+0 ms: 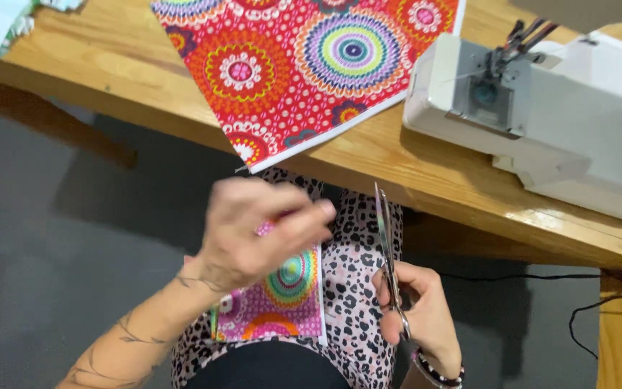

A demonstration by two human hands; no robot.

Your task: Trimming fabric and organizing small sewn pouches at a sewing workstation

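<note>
The left hand [253, 230] is raised over the person's lap, blurred by motion, with its fingers [304, 220] drawn together in a pinch on the top edge of a small piece of patterned fabric [282, 295]; exactly how the fingertips close is hard to make out through the blur. That piece, pink and purple with bright concentric circles and a white border along its right side, hangs down from the pinch and lies against the leopard-print clothing [358, 302] covering the lap. The right hand [419, 310] sits just beside it, to the right, fingers curled through the handles of a pair of metal scissors [386, 245]. The scissor blades point upward toward the counter's edge and appear closed or nearly so, standing close to the fabric piece without clearly touching it. A beaded bracelet [437, 371] circles the right wrist. Above the lap, a wooden counter [109, 65] runs across the view, carrying a larger sheet of red fabric [289, 65] printed with the same sort of circular motifs, one corner reaching to the counter's near edge. To the right of that sheet, on the counter, stands a white sewing machine [563, 108]. Below the counter at the right, a dark cable [584, 317] trails beside a wooden leg over the grey floor [37, 252].
</note>
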